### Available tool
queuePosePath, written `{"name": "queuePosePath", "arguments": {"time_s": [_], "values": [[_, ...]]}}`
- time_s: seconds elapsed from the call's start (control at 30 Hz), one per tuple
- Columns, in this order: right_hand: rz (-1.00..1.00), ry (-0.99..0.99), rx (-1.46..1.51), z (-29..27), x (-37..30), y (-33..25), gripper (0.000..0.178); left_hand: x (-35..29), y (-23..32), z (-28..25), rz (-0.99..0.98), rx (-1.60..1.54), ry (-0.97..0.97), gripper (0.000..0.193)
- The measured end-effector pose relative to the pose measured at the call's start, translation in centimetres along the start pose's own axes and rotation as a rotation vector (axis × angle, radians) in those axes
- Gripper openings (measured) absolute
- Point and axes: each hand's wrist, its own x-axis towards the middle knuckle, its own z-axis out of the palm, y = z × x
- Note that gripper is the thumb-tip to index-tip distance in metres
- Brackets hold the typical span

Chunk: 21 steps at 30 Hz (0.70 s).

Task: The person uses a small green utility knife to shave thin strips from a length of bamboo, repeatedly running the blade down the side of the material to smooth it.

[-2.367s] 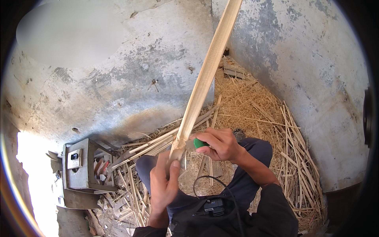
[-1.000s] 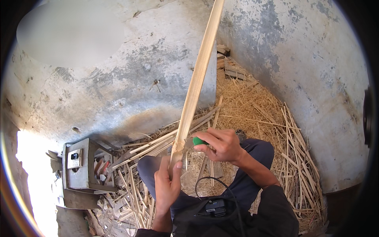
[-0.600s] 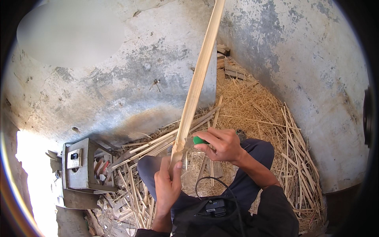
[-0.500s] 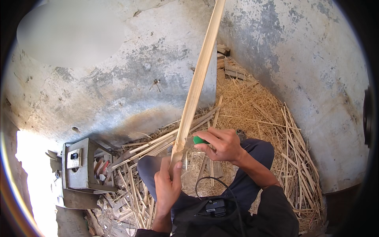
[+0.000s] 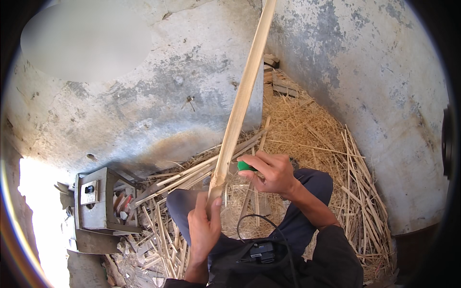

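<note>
A long, pale split-bamboo strip rises from my lap and runs out past the top edge, leaning to the right. Its lower end is gripped in my left hand, thumb on one side and fingers on the other. Just above that grip the strip has a rough, darker joint. Closed around a tool with a green handle, my right hand is held a little to the right of the strip. The tool's working end is too thin to make out clearly.
Pale shavings heap up in the corner ahead. Loose bamboo strips lie to the right, and more strips to the left. A small wooden stool lies on its side at the left. Worn walls close in ahead.
My right hand with the green-handled tool has shifted very slightly right. The bamboo strip and my left hand have stayed almost in place.
</note>
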Motion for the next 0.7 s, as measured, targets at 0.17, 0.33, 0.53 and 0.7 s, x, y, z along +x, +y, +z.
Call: {"name": "queuePosePath", "arguments": {"time_s": [0.17,0.33,0.53,0.7], "values": [[0.006,-0.012,-0.01,-0.1,-0.1,0.0,0.032,-0.1,-0.2,-0.1,-0.012,0.001,-0.008,0.014],[0.022,-0.021,-0.002,-0.2,0.0,0.1,0.031,-0.2,-0.5,-0.3,-0.009,0.02,-0.014,0.015],[0.023,-0.016,0.005,-0.3,0.2,0.1,0.03,-0.1,-0.4,-0.2,-0.002,0.02,-0.01,0.016],[0.118,0.095,0.042,0.2,-0.1,1.5,0.026,-0.6,-0.7,0.0,0.007,-0.012,-0.006,0.015]]}}
